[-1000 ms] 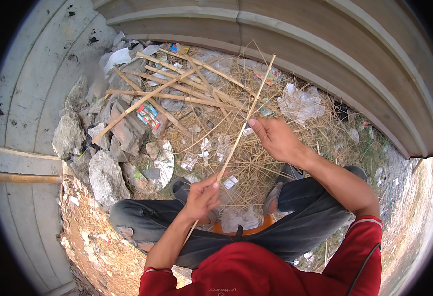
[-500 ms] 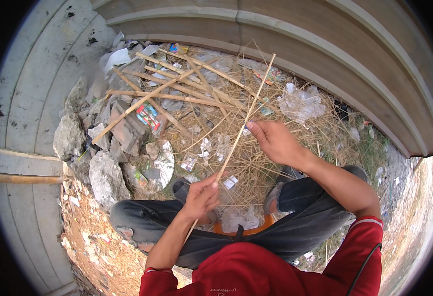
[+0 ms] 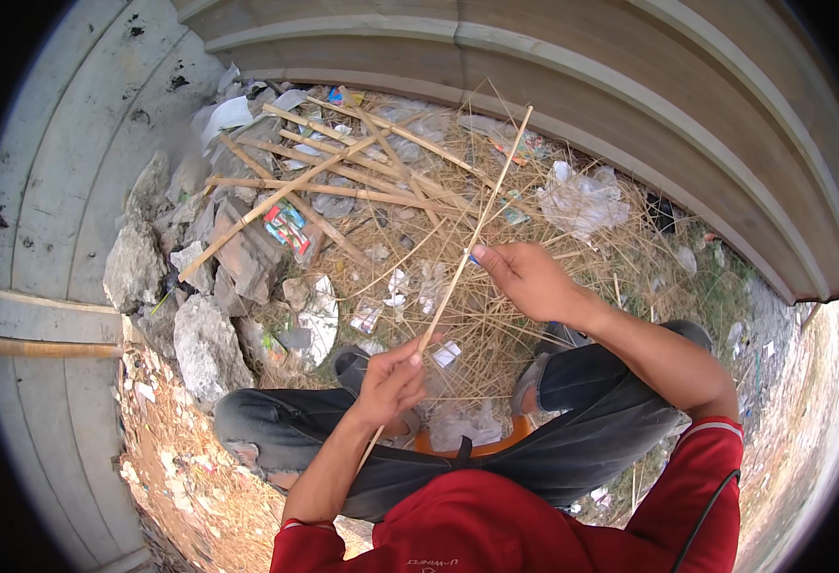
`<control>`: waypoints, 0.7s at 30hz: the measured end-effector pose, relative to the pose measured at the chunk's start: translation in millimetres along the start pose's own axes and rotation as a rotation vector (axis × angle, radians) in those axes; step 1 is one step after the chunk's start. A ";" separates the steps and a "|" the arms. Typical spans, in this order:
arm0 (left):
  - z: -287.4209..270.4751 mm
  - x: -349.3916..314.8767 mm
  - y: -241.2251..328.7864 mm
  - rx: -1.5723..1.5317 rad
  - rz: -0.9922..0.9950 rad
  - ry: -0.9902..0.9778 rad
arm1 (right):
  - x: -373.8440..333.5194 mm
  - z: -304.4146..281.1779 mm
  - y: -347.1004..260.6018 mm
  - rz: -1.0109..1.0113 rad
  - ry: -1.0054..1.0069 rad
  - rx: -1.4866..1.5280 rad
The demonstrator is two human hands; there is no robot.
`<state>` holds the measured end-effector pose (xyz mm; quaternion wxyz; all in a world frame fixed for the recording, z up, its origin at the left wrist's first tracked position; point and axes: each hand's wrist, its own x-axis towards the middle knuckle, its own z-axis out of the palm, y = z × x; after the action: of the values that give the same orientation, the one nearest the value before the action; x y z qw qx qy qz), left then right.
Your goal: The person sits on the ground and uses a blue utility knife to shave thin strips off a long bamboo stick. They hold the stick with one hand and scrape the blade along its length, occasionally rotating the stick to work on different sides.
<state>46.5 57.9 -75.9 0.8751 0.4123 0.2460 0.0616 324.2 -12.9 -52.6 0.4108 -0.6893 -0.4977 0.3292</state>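
A thin, pale bamboo strip (image 3: 485, 218) slants up and away from my lap, its far end above the litter-strewn ground. My left hand (image 3: 391, 384) is closed round its lower part, and the near end passes beneath my left forearm. My right hand (image 3: 537, 283) is closed, thumb at the strip's middle. Between thumb and fingers shows a bit of a small blue object (image 3: 477, 254); my fingers hide most of it, so its kind is unclear. It meets the strip or lies right beside it.
Several longer bamboo strips (image 3: 343, 188) lie crossed ahead. Broken rocks (image 3: 211, 349) are piled at the left. Thin shavings (image 3: 505, 334), plastic bags (image 3: 584, 199) and scraps litter the ground. A corrugated wall (image 3: 572, 67) curves along the far side; a grey panel (image 3: 52, 220) stands left.
My right hand has slid slightly left and down along the bamboo strip, with the blue object. The strip's far end has shifted a little; my left hand keeps its place.
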 end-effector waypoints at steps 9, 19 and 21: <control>0.4 1.3 3.8 -0.005 -0.027 -0.021 | -12.1 2.6 -16.3 -0.036 0.086 -0.334; 1.4 0.8 2.6 -0.019 -0.016 -0.005 | -6.9 -6.9 -12.3 0.340 -0.222 0.194; 3.1 2.0 3.5 -0.013 -0.016 0.007 | -16.8 7.3 -17.3 -0.095 0.070 -0.317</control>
<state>50.0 58.6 -72.3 0.8774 0.4044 0.2518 0.0577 305.9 -24.4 -39.6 0.3290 -0.7322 -0.5609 0.2024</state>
